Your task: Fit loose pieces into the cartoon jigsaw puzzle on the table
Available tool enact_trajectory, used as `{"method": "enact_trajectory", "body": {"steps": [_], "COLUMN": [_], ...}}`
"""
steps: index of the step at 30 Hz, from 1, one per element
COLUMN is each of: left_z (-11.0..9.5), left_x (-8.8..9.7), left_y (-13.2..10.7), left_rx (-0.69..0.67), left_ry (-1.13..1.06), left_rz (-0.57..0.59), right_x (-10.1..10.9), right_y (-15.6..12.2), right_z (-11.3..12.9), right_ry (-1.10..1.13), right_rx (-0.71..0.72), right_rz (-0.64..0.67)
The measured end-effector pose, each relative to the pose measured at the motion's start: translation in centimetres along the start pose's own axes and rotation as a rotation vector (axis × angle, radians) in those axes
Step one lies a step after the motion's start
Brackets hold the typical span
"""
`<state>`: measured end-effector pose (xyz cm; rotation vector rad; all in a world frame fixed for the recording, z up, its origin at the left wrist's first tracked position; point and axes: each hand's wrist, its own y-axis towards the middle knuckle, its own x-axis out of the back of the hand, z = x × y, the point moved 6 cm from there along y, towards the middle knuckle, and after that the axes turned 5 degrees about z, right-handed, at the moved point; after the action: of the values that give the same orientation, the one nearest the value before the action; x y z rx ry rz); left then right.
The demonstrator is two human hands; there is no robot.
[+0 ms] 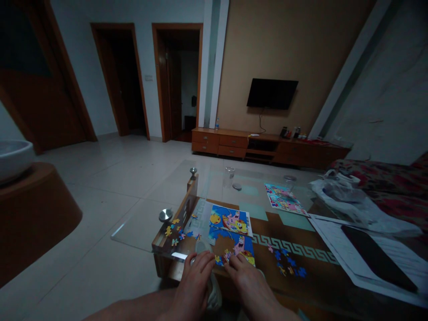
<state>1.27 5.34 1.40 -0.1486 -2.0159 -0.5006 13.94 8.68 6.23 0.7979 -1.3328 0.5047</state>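
Note:
A partly assembled jigsaw puzzle [247, 244] lies on the glass tabletop, with a brown gap in its middle. Its matching cartoon picture sheet [230, 220] is just behind it. My left hand [197, 278] rests at the puzzle's lower left edge, fingers bent and close together. At the lower edge, my right hand [249, 281] has its fingertips curled down beside small colourful pieces. Whatever either hand may pinch is hidden by the fingers. Loose puzzle pieces [175, 231] are scattered to the left, and more blue pieces [290, 261] lie to the right.
On the right, a dark phone-like slab [376, 256] lies on papers [347, 263], near a plastic bag [351, 200]. Farther back stand a clear cup [229, 177] and another picture sheet [286, 199]. Metal knobs [165, 215] rise at the table's left side.

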Motion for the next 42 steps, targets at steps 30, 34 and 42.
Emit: {"method": "enact_trajectory", "body": {"steps": [30, 34, 42], "left_z": [0.0, 0.1, -0.6], "left_x": [-0.1, -0.3, 1.3], "left_y": [0.4, 0.3, 0.3], "left_rx": [-0.029, -0.043, -0.105], "left_ry": [0.04, 0.054, 0.063], "left_rz": [0.042, -0.013, -0.045], "right_x": [0.6, 0.4, -1.0], "right_y": [0.4, 0.5, 0.4], "right_z": [0.2, 0.1, -0.4], "right_ry": [-0.091, -0.1, -0.067], "right_rx": [-0.017, -0.061, -0.039], "right_rz": [0.089, 0.146, 0.112]}}
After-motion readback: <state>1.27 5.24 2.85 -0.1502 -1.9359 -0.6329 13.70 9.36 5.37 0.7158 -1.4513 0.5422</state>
